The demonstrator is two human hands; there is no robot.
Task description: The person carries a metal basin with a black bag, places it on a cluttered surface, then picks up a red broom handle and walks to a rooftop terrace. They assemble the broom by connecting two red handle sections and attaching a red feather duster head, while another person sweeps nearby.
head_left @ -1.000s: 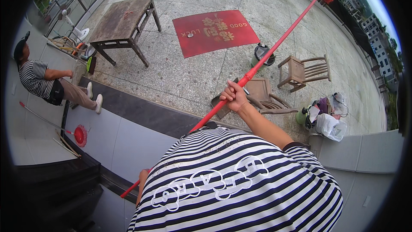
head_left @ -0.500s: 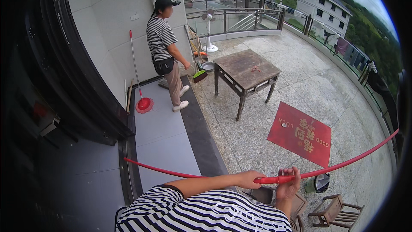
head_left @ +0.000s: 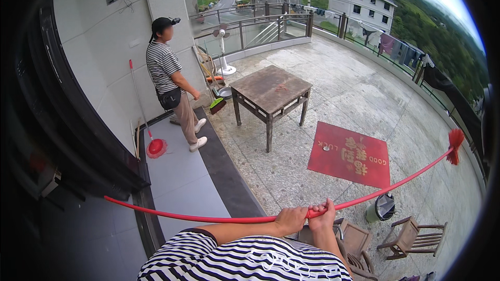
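Both of my hands grip a long red pole (head_left: pixel 203 219) that reaches across the view, its plain end at the left over the doorway. At its right end is a tuft of red bristles (head_left: pixel 456 147), so it looks like a long-handled brush, held above the floor. My left hand (head_left: pixel 291 220) is closed around the pole near its middle. Right beside it, almost touching, my right hand (head_left: pixel 323 216) is closed on the pole at a collar-like joint, which the fingers partly hide.
A wooden table (head_left: pixel 273 87) stands ahead, and a red mat (head_left: pixel 348 155) lies nearer. Right of my hands are a lined bin (head_left: pixel 380 208) and wooden chairs (head_left: pixel 411 237). At the left, another person (head_left: pixel 165 78) stands by the wall near a red mop (head_left: pixel 156 148); a fan (head_left: pixel 224 52) is beyond.
The bristle end has come into view at the right. My hands have moved slightly left, and the right fingers have closed around the pole. The surroundings have shifted left in view.
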